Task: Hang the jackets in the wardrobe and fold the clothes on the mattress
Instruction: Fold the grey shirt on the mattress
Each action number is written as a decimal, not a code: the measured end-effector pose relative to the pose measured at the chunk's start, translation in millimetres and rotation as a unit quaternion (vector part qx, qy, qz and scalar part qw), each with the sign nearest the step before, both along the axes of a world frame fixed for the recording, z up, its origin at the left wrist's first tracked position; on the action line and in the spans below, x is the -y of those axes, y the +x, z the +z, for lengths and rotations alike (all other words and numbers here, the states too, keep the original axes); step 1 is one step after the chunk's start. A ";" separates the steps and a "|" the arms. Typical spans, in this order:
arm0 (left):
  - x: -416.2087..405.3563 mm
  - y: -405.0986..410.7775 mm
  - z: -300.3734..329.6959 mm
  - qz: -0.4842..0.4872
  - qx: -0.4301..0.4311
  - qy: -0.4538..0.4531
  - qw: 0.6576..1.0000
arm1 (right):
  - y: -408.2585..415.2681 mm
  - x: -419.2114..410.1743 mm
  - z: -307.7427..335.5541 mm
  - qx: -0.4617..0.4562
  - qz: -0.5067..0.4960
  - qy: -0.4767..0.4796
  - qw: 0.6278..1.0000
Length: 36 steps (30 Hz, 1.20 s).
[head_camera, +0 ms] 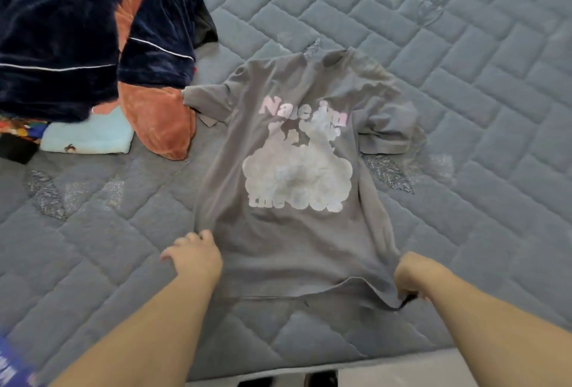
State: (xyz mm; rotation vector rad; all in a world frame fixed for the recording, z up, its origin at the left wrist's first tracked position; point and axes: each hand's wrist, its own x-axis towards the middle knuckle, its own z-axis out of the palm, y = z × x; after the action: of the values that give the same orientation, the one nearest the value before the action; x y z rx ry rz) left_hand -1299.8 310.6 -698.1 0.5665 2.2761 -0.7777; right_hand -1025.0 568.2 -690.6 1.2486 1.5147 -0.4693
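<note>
A grey T-shirt (297, 232) with a pink and white print lies spread out, print up, in the middle of the quilted grey mattress (464, 46), collar at the far end. My left hand (195, 255) rests on the shirt's lower left edge with fingers loosely spread. My right hand (413, 275) grips the lower right corner of the hem, fingers curled around the cloth. The hem between my hands lies slightly wrinkled.
A pile of clothes sits at the upper left: a dark navy velvet garment (71, 33) with white piping, a rust-orange piece (158, 120), a folded light blue item (89, 136) and a multicoloured piece (18, 129). The mattress's near edge (402, 358) runs below my arms.
</note>
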 end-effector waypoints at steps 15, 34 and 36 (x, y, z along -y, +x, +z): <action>-115.6 105.9 -23.4 -0.199 0.262 0.036 0.943 | -27.9 -34.5 -33.4 -0.221 -0.097 0.086 0.967; -296.1 79.8 -13.1 -0.071 0.210 0.414 0.883 | -136.8 -227.0 -41.3 -0.365 -0.432 0.210 0.798; -315.3 78.3 -23.7 -0.032 0.131 0.422 0.897 | -142.3 -238.4 -51.9 -0.405 -0.413 0.182 0.795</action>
State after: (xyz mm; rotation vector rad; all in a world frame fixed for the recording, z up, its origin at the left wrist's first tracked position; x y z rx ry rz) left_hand -1221.6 625.8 -721.9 1.0555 2.2612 0.3133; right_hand -1167.4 806.6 -742.5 2.2012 1.7098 -1.4938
